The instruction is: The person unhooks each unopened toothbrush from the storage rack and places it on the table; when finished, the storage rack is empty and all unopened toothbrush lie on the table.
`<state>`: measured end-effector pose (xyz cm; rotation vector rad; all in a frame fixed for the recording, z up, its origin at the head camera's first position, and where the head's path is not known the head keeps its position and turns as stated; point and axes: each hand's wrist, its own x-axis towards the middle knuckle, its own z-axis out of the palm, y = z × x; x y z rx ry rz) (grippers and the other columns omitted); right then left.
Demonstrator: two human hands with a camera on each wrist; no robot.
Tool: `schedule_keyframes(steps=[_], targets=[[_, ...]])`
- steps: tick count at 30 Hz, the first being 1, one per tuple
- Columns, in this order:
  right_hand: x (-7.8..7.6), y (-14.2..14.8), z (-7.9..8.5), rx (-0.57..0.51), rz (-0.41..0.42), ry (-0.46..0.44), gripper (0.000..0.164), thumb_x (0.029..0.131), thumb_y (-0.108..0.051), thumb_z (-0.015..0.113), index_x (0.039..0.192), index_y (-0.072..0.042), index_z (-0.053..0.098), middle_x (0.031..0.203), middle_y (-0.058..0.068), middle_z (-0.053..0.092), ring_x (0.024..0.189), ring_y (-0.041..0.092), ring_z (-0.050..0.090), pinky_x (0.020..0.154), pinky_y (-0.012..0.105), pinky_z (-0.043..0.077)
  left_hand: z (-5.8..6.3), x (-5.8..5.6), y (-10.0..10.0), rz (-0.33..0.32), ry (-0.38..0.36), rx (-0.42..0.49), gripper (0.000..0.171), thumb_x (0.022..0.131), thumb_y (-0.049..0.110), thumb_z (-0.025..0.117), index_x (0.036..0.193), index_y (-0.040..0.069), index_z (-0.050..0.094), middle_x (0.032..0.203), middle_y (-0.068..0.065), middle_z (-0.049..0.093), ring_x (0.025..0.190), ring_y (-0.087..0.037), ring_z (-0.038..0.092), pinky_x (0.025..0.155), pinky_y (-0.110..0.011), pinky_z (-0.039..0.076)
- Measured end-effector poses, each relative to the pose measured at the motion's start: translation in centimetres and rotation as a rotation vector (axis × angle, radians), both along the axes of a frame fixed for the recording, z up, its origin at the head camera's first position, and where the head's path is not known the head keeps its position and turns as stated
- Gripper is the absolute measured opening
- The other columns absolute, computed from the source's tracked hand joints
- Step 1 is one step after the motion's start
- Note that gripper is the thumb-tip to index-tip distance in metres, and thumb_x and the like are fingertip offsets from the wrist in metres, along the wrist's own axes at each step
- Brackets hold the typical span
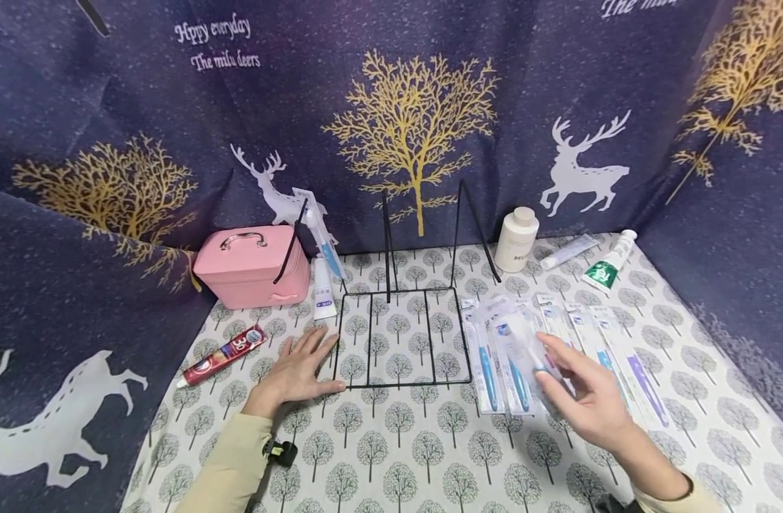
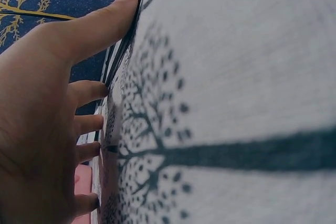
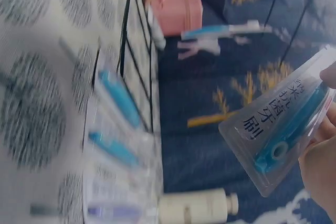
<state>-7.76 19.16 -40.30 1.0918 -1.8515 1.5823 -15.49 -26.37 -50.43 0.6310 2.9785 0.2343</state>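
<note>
In the head view my left hand (image 1: 301, 367) lies palm down with its fingers spread, its thumb by the front left corner of a black wire rack (image 1: 404, 385). The left wrist view shows the thumb and fingertips (image 2: 126, 3) along the wire. My right hand (image 1: 586, 399) pinches a packaged toothbrush (image 3: 286, 124) with a blue handle, held above a row of packaged toothbrushes (image 1: 487, 377) right of the rack. Another packaged toothbrush (image 1: 327, 249) hangs at the rack's left prong.
Behind the left hand are a pink case (image 1: 253, 267), a white tube (image 1: 323, 288) and a red toothpaste box (image 1: 224, 355). At the back right stand a white bottle (image 1: 516, 241), a pale tube (image 1: 569, 251) and a green-and-white tube (image 1: 610, 262). A dark curtain hangs behind.
</note>
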Motion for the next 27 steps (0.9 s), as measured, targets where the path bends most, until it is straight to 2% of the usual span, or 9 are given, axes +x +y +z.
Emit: schedule_keyframes(steps=[3,4,5,11,15,18,20,23,27], targets=[[-0.3,1.7,-0.5,-0.020,-0.045,-0.027,0.053,0.067,0.026,0.053,0.118,0.026,0.040,0.082,0.016,0.064,0.050,0.006,0.053,0.034,0.013,0.041,-0.1,0.0,0.0,0.001,0.003,-0.003,0.098,0.070,0.078,0.047,0.145,0.021,0.024,0.153,-0.010,0.014,0.137,-0.037,0.017,0.104,-0.068,0.012],[-0.5,2.3,-0.7,-0.045,-0.038,-0.040,0.053,0.066,0.028,0.052,0.118,0.027,0.039,0.084,0.015,0.065,0.053,0.007,0.056,0.036,0.014,0.043,-0.1,0.0,0.0,0.002,0.004,-0.003,0.098,0.070,0.078,0.048,0.145,0.021,0.024,0.153,-0.010,0.014,0.137,-0.037,0.017,0.104,-0.067,0.012],[-0.6,2.8,-0.9,-0.047,-0.073,-0.043,0.054,0.066,0.029,0.052,0.118,0.026,0.040,0.087,0.013,0.067,0.057,0.007,0.059,0.039,0.014,0.046,0.0,0.0,0.0,0.002,0.000,0.000,0.097,0.070,0.078,0.048,0.146,0.021,0.023,0.153,-0.010,0.014,0.137,-0.037,0.017,0.105,-0.067,0.011],[-0.9,5.9,-1.4,0.062,-0.423,-0.093,0.060,0.061,0.027,0.058,0.119,0.017,0.049,0.090,-0.005,0.067,0.074,-0.002,0.062,0.062,0.008,0.051,0.1,0.0,0.1,0.009,-0.015,-0.007,0.098,0.070,0.078,0.048,0.146,0.023,0.022,0.153,-0.009,0.012,0.138,-0.035,0.015,0.106,-0.066,0.011],[-1.5,8.4,-2.0,0.119,-0.575,-0.257,0.060,0.068,0.023,0.061,0.125,0.008,0.050,0.086,-0.011,0.062,0.079,-0.008,0.060,0.069,0.005,0.048,0.1,0.0,0.1,0.010,-0.015,-0.017,0.098,0.069,0.079,0.047,0.146,0.023,0.021,0.153,-0.008,0.013,0.138,-0.034,0.015,0.106,-0.065,0.012],[-2.0,10.7,-3.0,0.184,-0.660,-0.406,0.058,0.077,0.012,0.062,0.131,-0.003,0.048,0.087,-0.018,0.057,0.083,-0.015,0.056,0.074,0.001,0.044,0.0,0.1,0.1,0.011,-0.021,-0.021,0.099,0.069,0.080,0.046,0.146,0.024,0.020,0.154,-0.008,0.012,0.139,-0.034,0.014,0.106,-0.065,0.011],[-2.5,12.2,-3.6,0.225,-0.703,-0.466,0.057,0.081,0.004,0.063,0.133,-0.009,0.047,0.088,-0.022,0.055,0.085,-0.018,0.053,0.075,-0.002,0.042,0.0,0.1,0.1,0.006,-0.018,-0.017,0.099,0.069,0.080,0.045,0.146,0.023,0.021,0.154,-0.008,0.012,0.138,-0.034,0.015,0.106,-0.066,0.012],[-3.0,14.2,-4.3,0.288,-0.775,-0.534,0.055,0.084,-0.007,0.063,0.135,-0.016,0.046,0.087,-0.029,0.051,0.083,-0.023,0.048,0.073,-0.006,0.038,-0.1,0.0,0.1,0.004,-0.004,-0.018,0.099,0.069,0.080,0.045,0.146,0.022,0.022,0.153,-0.009,0.013,0.138,-0.036,0.016,0.105,-0.067,0.012],[-3.4,16.8,-5.1,0.370,-0.863,-0.639,0.054,0.086,-0.019,0.062,0.136,-0.025,0.044,0.083,-0.036,0.045,0.076,-0.027,0.042,0.064,-0.006,0.036,0.0,-0.1,0.1,0.005,0.001,-0.014,0.098,0.069,0.079,0.046,0.146,0.022,0.022,0.153,-0.009,0.013,0.138,-0.036,0.016,0.105,-0.067,0.013]])
